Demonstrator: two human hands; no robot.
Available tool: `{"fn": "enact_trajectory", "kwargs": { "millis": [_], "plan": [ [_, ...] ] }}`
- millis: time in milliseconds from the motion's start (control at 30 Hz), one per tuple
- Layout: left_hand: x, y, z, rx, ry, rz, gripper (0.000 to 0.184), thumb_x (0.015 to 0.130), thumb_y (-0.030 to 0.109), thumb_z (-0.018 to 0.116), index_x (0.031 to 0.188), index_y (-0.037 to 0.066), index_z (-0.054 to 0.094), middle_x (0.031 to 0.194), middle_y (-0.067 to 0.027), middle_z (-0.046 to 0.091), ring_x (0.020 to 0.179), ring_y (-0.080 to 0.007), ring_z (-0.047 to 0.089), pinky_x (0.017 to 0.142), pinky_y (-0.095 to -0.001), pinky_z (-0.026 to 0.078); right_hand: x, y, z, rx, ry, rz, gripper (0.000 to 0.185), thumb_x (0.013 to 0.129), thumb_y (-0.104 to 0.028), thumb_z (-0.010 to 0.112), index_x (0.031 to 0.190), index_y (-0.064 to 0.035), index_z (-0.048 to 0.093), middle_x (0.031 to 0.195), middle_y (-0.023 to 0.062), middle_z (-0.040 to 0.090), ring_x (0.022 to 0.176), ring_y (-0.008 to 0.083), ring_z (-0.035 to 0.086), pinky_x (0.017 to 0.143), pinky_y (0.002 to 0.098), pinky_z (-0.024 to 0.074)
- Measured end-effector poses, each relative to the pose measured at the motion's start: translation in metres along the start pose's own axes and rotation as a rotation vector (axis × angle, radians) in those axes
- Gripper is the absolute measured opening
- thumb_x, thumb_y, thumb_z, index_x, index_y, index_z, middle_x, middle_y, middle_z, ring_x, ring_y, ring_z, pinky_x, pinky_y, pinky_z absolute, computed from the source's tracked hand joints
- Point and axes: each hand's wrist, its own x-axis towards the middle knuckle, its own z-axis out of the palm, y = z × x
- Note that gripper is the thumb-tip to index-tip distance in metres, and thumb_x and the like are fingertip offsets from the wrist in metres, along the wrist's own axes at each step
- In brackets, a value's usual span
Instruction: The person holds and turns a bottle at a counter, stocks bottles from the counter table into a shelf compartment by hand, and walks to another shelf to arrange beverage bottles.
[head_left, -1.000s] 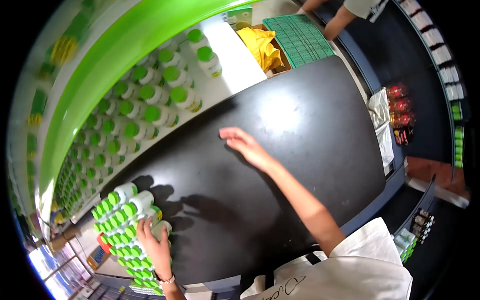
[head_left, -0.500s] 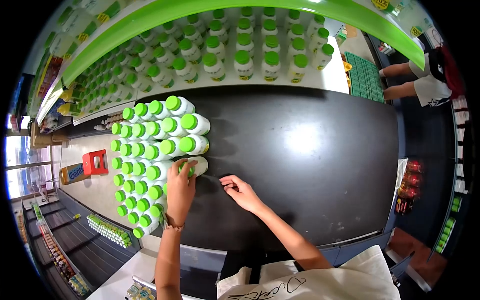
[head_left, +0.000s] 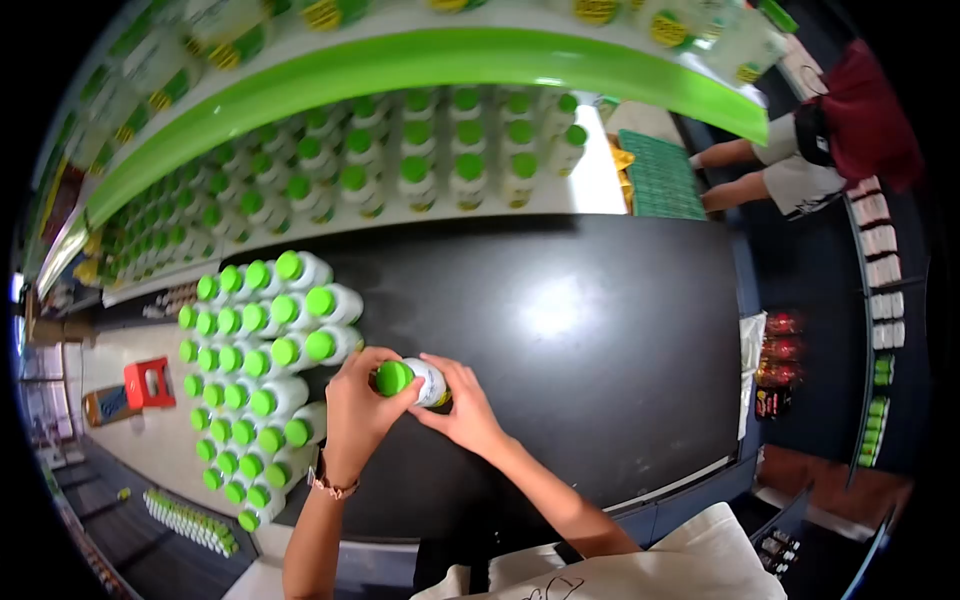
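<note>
A white bottle with a green cap [head_left: 426, 382] is between my two hands over the dark tabletop [head_left: 600, 400]. My left hand [head_left: 362, 405] grips it near the cap. The fingers of my right hand [head_left: 464, 405] are round the labelled body of the same bottle. Just left of my hands, rows of similar green-capped bottles [head_left: 263, 403] stand close together on the dark surface.
Behind the tabletop is a shelf [head_left: 400, 212] with many more green-capped bottles under a green edge strip. A green crate [head_left: 660, 175] lies at the back right, near another person [head_left: 800, 150]. A red stool [head_left: 148, 383] is on the floor at left.
My left hand has lifted a bottle away from the rows, and my right hand has come to it. The view has shifted, and the other person appears further in.
</note>
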Motion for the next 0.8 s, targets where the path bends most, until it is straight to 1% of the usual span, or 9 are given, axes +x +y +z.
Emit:
{"fn": "enact_trajectory", "kwargs": {
  "millis": [33,67,200,367,500,533,600,700,800],
  "plan": [
    [0.007,0.010,0.009,0.001,-0.031,0.034,0.030,0.070,0.019,0.079,0.091,0.004,0.064,0.080,-0.0118,0.062,0.067,-0.0259,0.063,0.060,-0.0331,0.050,0.003,0.004,-0.009,-0.015,0.030,0.014,0.069,0.070,-0.017,0.078,0.131,-0.0075,0.047,0.130,0.0142,0.051,0.115,0.0361,0.049,0.098,0.0429,0.0410],
    [0.014,0.016,0.019,0.055,-0.098,0.062,0.031,0.070,0.020,0.078,0.094,0.006,0.063,0.083,-0.0118,0.061,0.073,-0.0301,0.063,0.064,-0.0364,0.051,0.004,0.008,-0.018,-0.019,0.075,0.036,0.069,0.070,-0.017,0.078,0.130,-0.0072,0.047,0.130,0.0139,0.051,0.115,0.0360,0.050,0.098,0.0427,0.0417],
    [0.055,0.057,0.062,0.095,-0.086,0.322,0.032,0.071,0.018,0.079,0.096,0.006,0.064,0.090,-0.0122,0.061,0.078,-0.0330,0.062,0.067,-0.0375,0.051,0.025,0.030,-0.060,-0.110,0.291,0.008,0.067,0.069,-0.016,0.078,0.129,-0.0062,0.048,0.127,0.0131,0.054,0.114,0.0358,0.052,0.095,0.0420,0.0438],
    [0.128,0.100,0.121,0.136,-0.127,0.444,0.034,0.071,0.016,0.077,0.100,0.005,0.063,0.091,-0.0140,0.061,0.081,-0.0346,0.062,0.069,-0.0392,0.050,0.077,0.069,-0.132,-0.109,0.442,-0.045,0.068,0.071,-0.015,0.077,0.131,-0.0056,0.046,0.127,0.0166,0.054,0.115,0.0373,0.052,0.096,0.0428,0.0433],
    [0.186,0.123,0.171,0.166,-0.120,0.492,0.035,0.073,0.018,0.076,0.102,0.004,0.063,0.096,-0.0164,0.062,0.086,-0.0370,0.061,0.074,-0.0409,0.050,0.123,0.101,-0.187,-0.176,0.488,-0.032,0.074,0.075,-0.016,0.075,0.137,0.0001,0.038,0.130,0.0217,0.050,0.118,0.0390,0.050,0.097,0.0431,0.0424],
    [0.199,0.128,0.184,0.214,-0.139,0.428,0.036,0.074,0.020,0.075,0.103,0.004,0.063,0.099,-0.0166,0.063,0.087,-0.0370,0.061,0.075,-0.0411,0.050,0.134,0.111,-0.196,-0.159,0.499,-0.026,0.073,0.076,-0.017,0.074,0.137,0.0003,0.038,0.129,0.0221,0.051,0.117,0.0388,0.050,0.097,0.0427,0.0424],
    [0.220,0.130,0.206,0.263,-0.113,0.445,0.037,0.074,0.022,0.074,0.104,0.005,0.063,0.102,-0.0161,0.062,0.089,-0.0362,0.061,0.076,-0.0410,0.050,0.153,0.125,-0.212,-0.118,0.519,-0.012,0.072,0.077,-0.017,0.073,0.137,0.0008,0.038,0.127,0.0229,0.052,0.116,0.0385,0.051,0.097,0.0419,0.0424],
    [0.246,0.132,0.232,0.319,-0.077,0.473,0.038,0.075,0.024,0.073,0.107,0.006,0.061,0.104,-0.0148,0.062,0.092,-0.0353,0.061,0.080,-0.0412,0.049,0.176,0.145,-0.231,-0.234,0.525,-0.009,0.068,0.079,-0.020,0.071,0.136,0.0027,0.040,0.122,0.0230,0.056,0.113,0.0376,0.053,0.096,0.0404,0.0430],
    [0.263,0.126,0.252,0.323,-0.033,0.479,0.039,0.076,0.023,0.074,0.108,0.006,0.059,0.105,-0.0147,0.062,0.094,-0.0358,0.061,0.081,-0.0417,0.049,0.185,0.176,-0.240,-0.344,0.507,-0.027,0.062,0.082,-0.021,0.067,0.132,0.0061,0.044,0.115,0.0203,0.059,0.112,0.0359,0.054,0.103,0.0431,0.0379]
  ]
}}
